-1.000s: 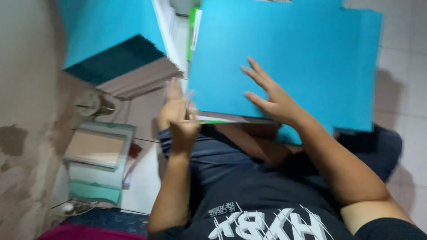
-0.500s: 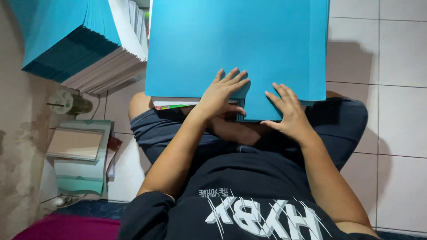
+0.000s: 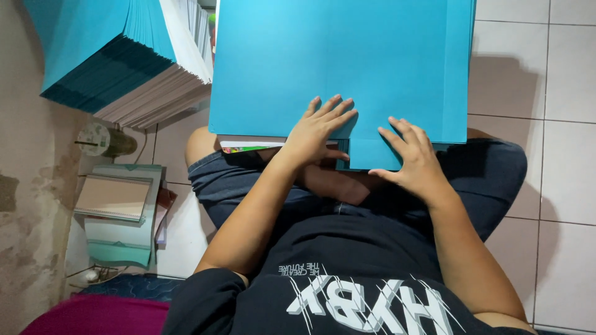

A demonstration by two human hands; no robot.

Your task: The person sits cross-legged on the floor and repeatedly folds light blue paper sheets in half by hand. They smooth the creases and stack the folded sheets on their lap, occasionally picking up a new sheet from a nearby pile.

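Head view, left to right. Stack (image 3: 118, 62) of blue-covered sheets at upper left, on the floor beside the wall; notebooks (image 3: 115, 198) below it. Left hand (image 3: 318, 131): forearm angled up from the elbow, palm down, fingers spread flat on the blue sheet (image 3: 335, 62). Sheet lies over the lap, its near edge at the knees. Right hand (image 3: 415, 162): forearm angled inward, fingers spread, palm pressing the sheet's lower folded flap. Neither hand pinches anything. Tiled floor (image 3: 546, 74) at right.
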